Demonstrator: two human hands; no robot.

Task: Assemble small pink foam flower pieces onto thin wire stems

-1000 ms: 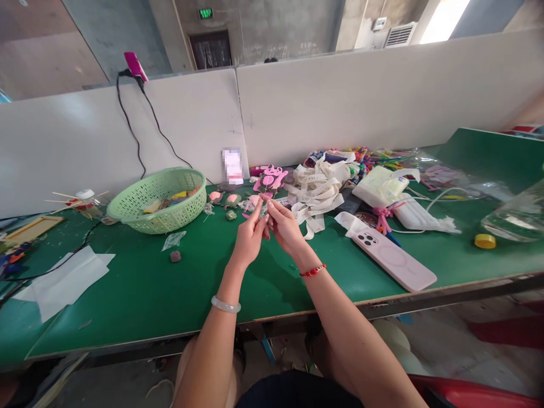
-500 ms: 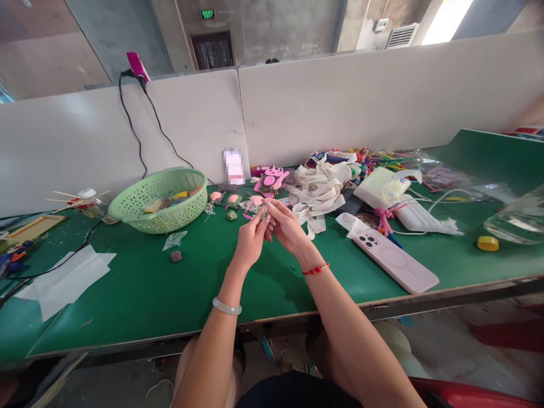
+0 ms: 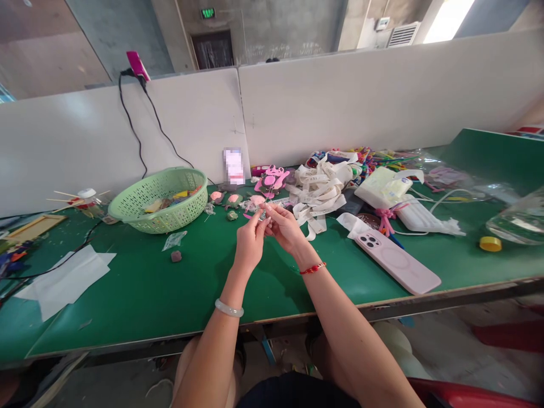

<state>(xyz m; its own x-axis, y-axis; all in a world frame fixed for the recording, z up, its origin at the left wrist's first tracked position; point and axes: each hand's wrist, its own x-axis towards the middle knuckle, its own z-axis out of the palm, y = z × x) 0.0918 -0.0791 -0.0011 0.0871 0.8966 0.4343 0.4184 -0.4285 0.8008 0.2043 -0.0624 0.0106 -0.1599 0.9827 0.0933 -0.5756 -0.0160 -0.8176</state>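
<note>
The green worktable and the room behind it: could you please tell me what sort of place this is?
Probably a craft workshop: the green worktable bears a heap of pale ribbons and a basket of small coloured pieces, and a lit exit sign hangs on the grey wall behind.

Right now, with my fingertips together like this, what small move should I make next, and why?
I'd probably draw your left hand and right hand slightly toward you together: the fingertips meet close to the loose pink pieces, while the green tabletop nearer you looks open.
</note>
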